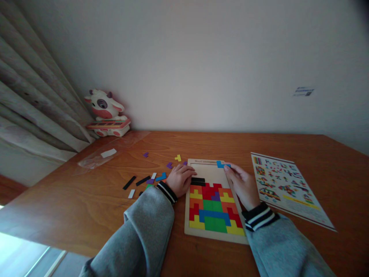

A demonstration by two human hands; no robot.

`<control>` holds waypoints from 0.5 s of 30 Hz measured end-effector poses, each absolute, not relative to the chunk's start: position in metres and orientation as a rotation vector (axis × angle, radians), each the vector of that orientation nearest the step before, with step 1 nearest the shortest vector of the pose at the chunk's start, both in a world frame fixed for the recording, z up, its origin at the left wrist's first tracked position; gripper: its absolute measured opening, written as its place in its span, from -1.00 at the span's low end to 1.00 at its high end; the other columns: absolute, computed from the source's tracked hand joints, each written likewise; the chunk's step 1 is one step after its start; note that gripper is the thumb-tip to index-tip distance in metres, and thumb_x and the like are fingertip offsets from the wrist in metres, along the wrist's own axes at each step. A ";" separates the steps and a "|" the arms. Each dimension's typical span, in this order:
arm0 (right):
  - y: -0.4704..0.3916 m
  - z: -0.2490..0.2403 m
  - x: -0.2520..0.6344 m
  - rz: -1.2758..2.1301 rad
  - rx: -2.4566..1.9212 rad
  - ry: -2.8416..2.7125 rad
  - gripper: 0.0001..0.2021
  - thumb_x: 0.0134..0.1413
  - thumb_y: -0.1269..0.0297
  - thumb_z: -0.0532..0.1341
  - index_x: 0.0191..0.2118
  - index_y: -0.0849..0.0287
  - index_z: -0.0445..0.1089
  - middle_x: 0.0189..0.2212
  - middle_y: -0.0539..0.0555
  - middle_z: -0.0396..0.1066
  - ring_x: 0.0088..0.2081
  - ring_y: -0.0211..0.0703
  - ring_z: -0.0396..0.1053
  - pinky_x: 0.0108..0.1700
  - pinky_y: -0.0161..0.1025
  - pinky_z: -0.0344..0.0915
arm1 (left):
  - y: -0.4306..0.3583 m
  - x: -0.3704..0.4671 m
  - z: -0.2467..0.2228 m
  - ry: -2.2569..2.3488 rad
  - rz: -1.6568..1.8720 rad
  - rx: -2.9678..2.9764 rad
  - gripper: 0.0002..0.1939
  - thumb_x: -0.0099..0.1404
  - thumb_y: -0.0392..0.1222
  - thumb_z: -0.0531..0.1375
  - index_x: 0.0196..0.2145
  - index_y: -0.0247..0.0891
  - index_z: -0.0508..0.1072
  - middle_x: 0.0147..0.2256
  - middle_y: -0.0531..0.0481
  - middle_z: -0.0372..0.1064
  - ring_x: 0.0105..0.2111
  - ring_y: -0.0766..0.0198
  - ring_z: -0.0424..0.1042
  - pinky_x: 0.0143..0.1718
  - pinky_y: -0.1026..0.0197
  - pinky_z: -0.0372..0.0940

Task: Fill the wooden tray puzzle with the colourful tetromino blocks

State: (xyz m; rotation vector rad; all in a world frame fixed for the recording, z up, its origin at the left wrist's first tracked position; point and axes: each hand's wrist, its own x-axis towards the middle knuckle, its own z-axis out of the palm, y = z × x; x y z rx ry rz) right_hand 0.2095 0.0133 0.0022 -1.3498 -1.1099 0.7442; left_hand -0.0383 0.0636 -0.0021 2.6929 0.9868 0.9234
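Observation:
My right hand (243,184) pinches a blue L-shaped puzzle piece (220,164) between thumb and fingers, over the top right corner of the wooden puzzle board (186,215). My left hand (180,180) lies across the board's left edge, fingers stretched out and holding nothing visible. Just beside its fingertips, two black bars (198,181) lie in the tray. Below them, red, yellow, orange, green, blue and purple pieces fit together, among them a green piece (212,206) and a long blue piece (213,215). Bare wood shows in the upper part of the tray.
Loose pieces lie left of the board, including a black bar (129,182), a white piece (131,193), a blue piece (161,177) and a yellow piece (178,157). A printed pattern sheet (288,188) is at right. A cow-shaped toy keyboard (108,115) and plastic bag (92,158) sit back left.

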 end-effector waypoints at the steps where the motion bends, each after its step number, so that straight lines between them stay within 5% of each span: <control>1: 0.013 0.003 0.210 0.737 -1.349 -1.122 -0.55 0.08 -0.10 0.26 -0.05 0.12 0.52 -0.03 0.17 0.54 0.02 0.08 0.46 0.13 0.04 0.33 | 0.063 -0.038 -0.001 0.921 0.926 2.699 -0.70 0.31 -0.36 0.04 -0.13 -0.21 0.51 -0.08 -0.11 0.49 -0.08 0.11 0.41 -0.02 0.01 0.32; 10: 0.020 -0.008 0.219 0.701 -1.340 -1.105 -0.46 0.11 -0.12 0.23 0.09 0.12 0.39 -0.04 0.20 0.53 -0.10 0.06 0.52 0.00 0.02 0.41 | 0.057 -0.033 0.004 0.559 0.820 2.747 -0.72 0.39 -0.28 0.02 -0.06 -0.24 0.48 -0.09 -0.10 0.53 -0.10 0.18 0.48 -0.02 0.10 0.34; 15: 0.023 -0.010 0.233 0.448 -1.482 -1.368 -0.61 0.15 -0.08 0.18 -0.11 0.10 0.48 -0.18 0.17 0.57 -0.17 0.06 0.51 -0.06 0.03 0.40 | 0.058 -0.034 0.003 0.566 0.824 2.730 -0.75 0.39 -0.26 0.04 -0.09 -0.23 0.48 -0.12 -0.11 0.53 -0.12 0.19 0.48 -0.03 0.11 0.34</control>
